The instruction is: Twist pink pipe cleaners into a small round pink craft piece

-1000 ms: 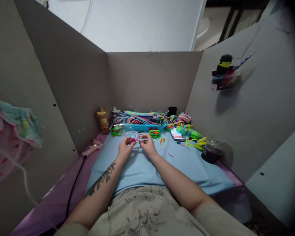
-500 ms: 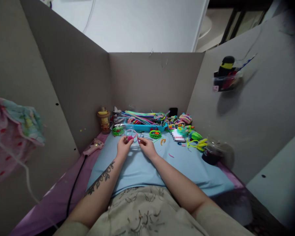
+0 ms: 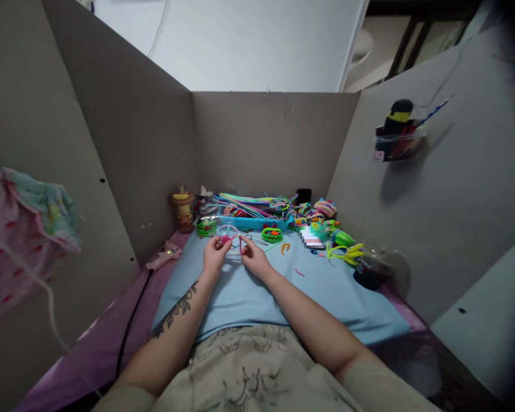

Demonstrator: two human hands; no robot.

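My left hand (image 3: 215,257) and my right hand (image 3: 253,258) meet over a light blue cloth (image 3: 261,292). Both pinch a small pink pipe-cleaner piece (image 3: 230,241) with a pale loop rising from it. The left fingers hold its magenta end, the right fingers hold a pink strand beside it. My left forearm has a dark tattoo.
Behind the hands lies a blue tray (image 3: 249,220) of coloured pipe cleaners, with green coils (image 3: 270,234), yellow-green pieces (image 3: 345,250) and a dark bowl (image 3: 369,273) to the right. A small jar (image 3: 182,212) and a pink glue gun (image 3: 163,256) are at left. Grey boards enclose the place.
My hands have drawn closer together and the pale loop now stands up above the pink piece. The view has shifted slightly.
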